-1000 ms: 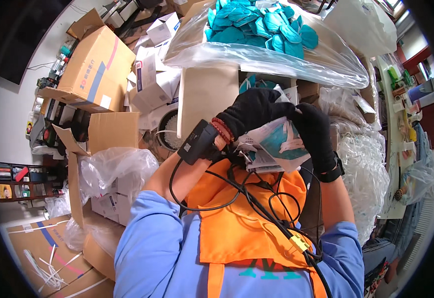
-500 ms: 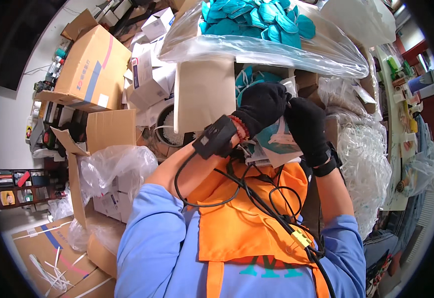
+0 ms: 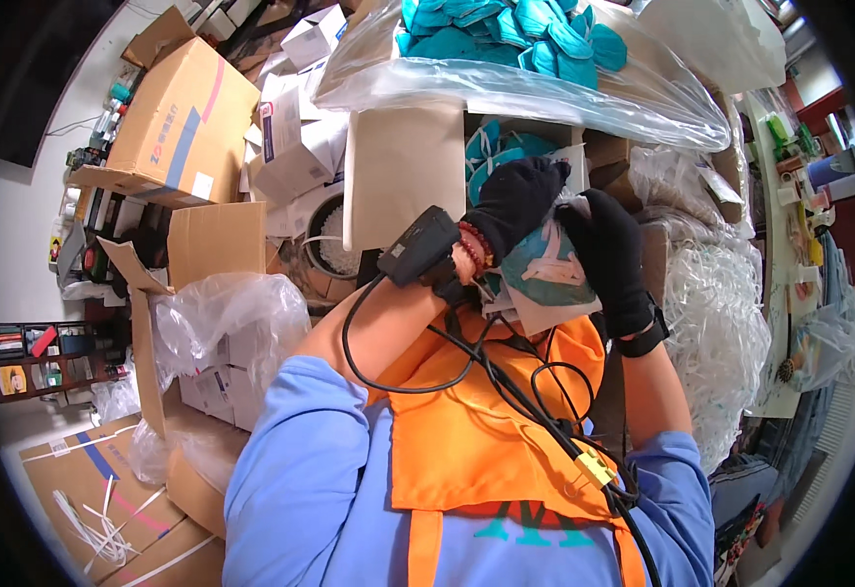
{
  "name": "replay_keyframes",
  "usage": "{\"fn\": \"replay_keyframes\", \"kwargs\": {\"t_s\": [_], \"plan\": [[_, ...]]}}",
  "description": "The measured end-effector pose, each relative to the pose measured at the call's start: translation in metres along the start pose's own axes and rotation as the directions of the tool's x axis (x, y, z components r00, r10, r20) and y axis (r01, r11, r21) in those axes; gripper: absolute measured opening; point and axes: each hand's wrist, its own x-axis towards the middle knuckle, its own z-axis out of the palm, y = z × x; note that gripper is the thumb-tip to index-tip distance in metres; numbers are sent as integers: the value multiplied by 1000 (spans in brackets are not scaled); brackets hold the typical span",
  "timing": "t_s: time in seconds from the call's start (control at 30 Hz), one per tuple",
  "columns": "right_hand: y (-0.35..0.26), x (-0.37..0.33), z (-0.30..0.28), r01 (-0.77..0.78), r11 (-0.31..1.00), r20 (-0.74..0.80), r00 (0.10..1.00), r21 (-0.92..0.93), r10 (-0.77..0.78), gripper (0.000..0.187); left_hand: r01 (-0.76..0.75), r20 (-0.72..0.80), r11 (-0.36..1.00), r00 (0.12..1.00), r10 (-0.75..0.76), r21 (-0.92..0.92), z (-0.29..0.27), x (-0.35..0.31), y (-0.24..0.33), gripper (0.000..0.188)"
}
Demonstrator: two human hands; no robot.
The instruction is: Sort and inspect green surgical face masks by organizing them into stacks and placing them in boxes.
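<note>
Both my hands wear black gloves and meet over a box in front of my chest. My right hand is closed, pinching the whitish top edge of a clear plastic bag that hangs beside it. Inside the bag shows a teal face mask with pale straps. My left hand lies just left of it with fingers curled; what its fingertips hold, if anything, is hidden. Behind my left hand, more teal face masks lie in the box, whose pale flap stands out to the left.
A plastic-lined box heaped with teal masks stands at the far side. White cartons and a large cardboard box are at left, near a round tub of white bits. White straps pile at right. Black cables cross my orange apron.
My hands have drawn slightly apart at the fingertips. The right hand has shifted a little lower, and a whitish edge now shows at its fingers.
</note>
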Motion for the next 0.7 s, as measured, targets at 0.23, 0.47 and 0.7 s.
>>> {"fn": "replay_keyframes", "kwargs": {"t_s": [0.23, 0.47, 0.7], "plan": [[9, 4, 2, -63, 979, 72, 996, 193, 50, 15, 6, 63, 837, 997, 34, -548, -5, -5, -13, 29], [-19, 5, -6, 231, 933, 135, 970, -276, -201, 5, 399, 329, 850, 899, -288, -343, -31, 6, 5, 26], [-15, -6, -1, 135, 955, 92, 989, -264, -114, 8, 61, 186, 977, 982, -22, -203, 5, -12, -8, 34]]}}
